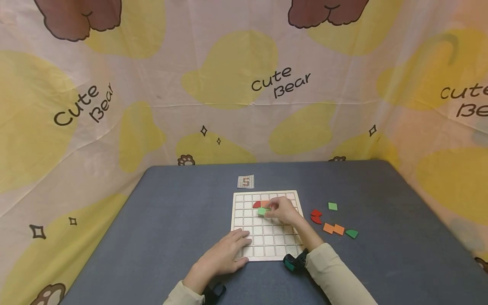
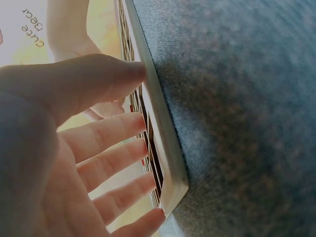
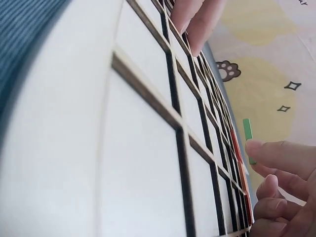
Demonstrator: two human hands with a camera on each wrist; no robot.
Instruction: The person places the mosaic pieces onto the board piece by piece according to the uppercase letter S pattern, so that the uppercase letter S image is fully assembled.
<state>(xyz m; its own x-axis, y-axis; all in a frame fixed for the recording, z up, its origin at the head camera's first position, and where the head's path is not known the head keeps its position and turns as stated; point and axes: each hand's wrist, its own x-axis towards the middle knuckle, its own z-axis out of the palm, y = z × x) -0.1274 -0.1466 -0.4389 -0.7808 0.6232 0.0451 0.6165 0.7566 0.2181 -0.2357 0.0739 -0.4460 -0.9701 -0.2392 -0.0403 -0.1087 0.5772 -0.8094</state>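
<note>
grey table point(image 1: 183, 203), tiles point(image 1: 338, 229) beside board point(image 1: 268, 230)

Soft, even light fills the head view, with the table point(image 1: 160, 212) darker than the bright backdrop point(image 1: 221, 63); the lens stretches the left and right sides, and the print on the small card point(image 1: 245, 182) is smudged. In the hazy left wrist view, the left grip point(image 2: 84, 143) darkens toward the wrist, and a diffuse shadow lies beside the board point(image 2: 168, 158). The right wrist view renders the board's near border pale and soft.
</note>
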